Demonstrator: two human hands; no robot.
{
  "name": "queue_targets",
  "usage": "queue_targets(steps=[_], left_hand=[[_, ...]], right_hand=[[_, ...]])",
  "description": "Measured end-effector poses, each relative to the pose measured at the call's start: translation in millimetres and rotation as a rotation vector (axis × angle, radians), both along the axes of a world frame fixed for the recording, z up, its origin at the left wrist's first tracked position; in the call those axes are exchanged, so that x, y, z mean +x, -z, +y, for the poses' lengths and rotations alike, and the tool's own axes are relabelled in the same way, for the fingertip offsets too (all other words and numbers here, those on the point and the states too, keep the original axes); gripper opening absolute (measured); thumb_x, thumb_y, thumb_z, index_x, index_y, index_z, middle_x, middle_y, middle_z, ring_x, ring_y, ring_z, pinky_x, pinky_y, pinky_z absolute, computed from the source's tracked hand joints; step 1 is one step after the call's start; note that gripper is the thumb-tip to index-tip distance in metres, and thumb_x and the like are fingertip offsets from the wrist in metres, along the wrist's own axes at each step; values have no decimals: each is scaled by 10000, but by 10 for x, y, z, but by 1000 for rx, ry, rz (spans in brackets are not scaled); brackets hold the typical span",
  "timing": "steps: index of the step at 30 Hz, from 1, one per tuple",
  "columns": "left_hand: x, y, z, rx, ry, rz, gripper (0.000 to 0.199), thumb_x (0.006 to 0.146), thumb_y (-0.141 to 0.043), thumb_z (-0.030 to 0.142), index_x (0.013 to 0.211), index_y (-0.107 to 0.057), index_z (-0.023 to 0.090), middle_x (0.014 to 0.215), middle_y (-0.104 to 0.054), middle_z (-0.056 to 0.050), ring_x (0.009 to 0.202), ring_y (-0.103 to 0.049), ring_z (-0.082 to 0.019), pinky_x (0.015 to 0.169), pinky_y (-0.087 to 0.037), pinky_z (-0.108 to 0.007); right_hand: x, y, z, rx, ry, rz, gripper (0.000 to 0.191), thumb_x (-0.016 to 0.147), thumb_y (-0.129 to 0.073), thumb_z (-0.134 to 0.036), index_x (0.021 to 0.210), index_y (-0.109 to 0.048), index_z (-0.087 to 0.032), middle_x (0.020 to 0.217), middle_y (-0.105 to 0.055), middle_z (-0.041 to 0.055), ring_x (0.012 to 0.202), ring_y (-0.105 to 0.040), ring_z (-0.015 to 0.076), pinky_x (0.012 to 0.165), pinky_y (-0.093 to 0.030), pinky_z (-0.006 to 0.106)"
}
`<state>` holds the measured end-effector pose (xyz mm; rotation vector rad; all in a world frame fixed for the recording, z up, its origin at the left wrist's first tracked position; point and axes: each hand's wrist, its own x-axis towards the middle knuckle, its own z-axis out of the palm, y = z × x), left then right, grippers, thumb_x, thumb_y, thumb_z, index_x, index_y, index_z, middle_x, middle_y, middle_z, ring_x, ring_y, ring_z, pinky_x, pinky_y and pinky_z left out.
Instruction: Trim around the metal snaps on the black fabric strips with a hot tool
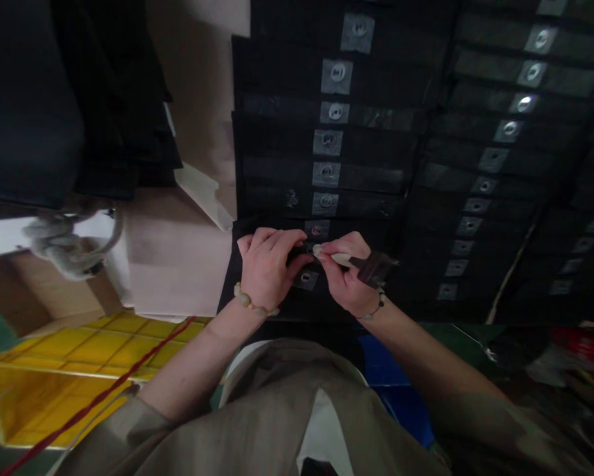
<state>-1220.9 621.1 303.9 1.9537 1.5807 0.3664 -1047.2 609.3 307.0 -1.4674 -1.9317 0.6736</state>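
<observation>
My left hand [268,266] is bent over the nearest black fabric panels, thumb and forefinger pinched together on a small dark bit I cannot make out. Close beside it, my right hand [347,274] is closed around a flat tool [376,268] that looks like a brush, with a pale handle and a wide dark end pointing right. The fingertips of both hands nearly meet at a small whitish round tip [317,250]. Under them lie overlapping black panels [277,165], each with a greyish square patch [326,173] bearing a round mark. Another patch [306,278] shows between my wrists.
More black panels with patches [470,225] stretch to the right. Beige board [178,258] lies left of the panels, near black cloth [24,99] and a bundle of grey cord [61,248]. A yellow crate [49,403] and a red cord [103,395] are at lower left.
</observation>
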Motion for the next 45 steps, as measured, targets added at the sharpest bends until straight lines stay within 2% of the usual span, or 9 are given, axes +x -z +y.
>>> queue_targets(steps=[6,9,13,18,21,28,36,41,45], left_hand=[[-23,-23,24,-53,24,-32,199,919,-637,331,1104,-669,265,1030,-753,-7,1021,-570,-253,830,-301,-420],[-29,-23,13,-57,29,-19,193,922,-634,339,1094,-672,262,1035,-754,-11,1024,-574,-253,827,-301,-420],[-11,-66,19,-38,28,11,181,907,-667,333,1069,-674,253,1019,-759,-18,1007,-598,-250,828,-321,-415],[68,-119,175,38,7,-16,165,947,-623,322,1077,-707,266,998,-767,-4,940,-636,-207,849,-358,-412],[115,-63,284,114,-7,-7,176,960,-602,374,996,-762,308,936,-768,-3,942,-621,-211,848,-353,-424],[124,28,337,74,-21,0,167,932,-639,414,933,-797,358,905,-763,5,924,-595,-212,835,-352,-427],[83,49,328,85,20,-11,187,943,-629,381,1057,-760,312,933,-761,-4,948,-621,-215,828,-353,-417],[47,38,331,34,-15,-38,280,919,-658,389,1167,-686,261,981,-763,-13,967,-634,-220,848,-379,-388],[14,14,340,10,8,-68,271,940,-610,383,1170,-675,254,1014,-763,-22,985,-631,-225,847,-381,-379]], right_hand=[[-108,-206,81,20,-114,-271,53,940,-632,-210,897,-664,-216,798,-589,32,764,-514,147,579,-359,247],[-120,-188,77,74,-126,-290,78,931,-626,-182,876,-665,-221,766,-567,31,735,-475,149,559,-322,248],[-20,-23,6,109,-73,-66,54,907,-645,-156,912,-641,-209,779,-599,22,733,-544,135,621,-434,242],[135,99,51,101,141,355,170,889,-667,-127,1019,-629,-231,920,-700,29,841,-682,168,705,-569,318],[191,115,166,107,140,351,128,903,-671,-170,1009,-647,-238,910,-705,24,827,-685,174,703,-588,343],[233,156,256,29,57,345,98,892,-697,-156,957,-650,-214,905,-706,16,808,-680,141,697,-571,289],[110,82,349,73,-40,-40,34,911,-675,-243,904,-655,-216,782,-639,30,705,-585,147,624,-483,290],[107,23,387,44,-73,9,57,969,-603,-262,939,-602,-214,827,-643,35,753,-598,151,658,-500,288],[42,-111,429,61,-144,-168,25,950,-622,-217,936,-603,-222,830,-618,30,769,-540,150,593,-420,267]])
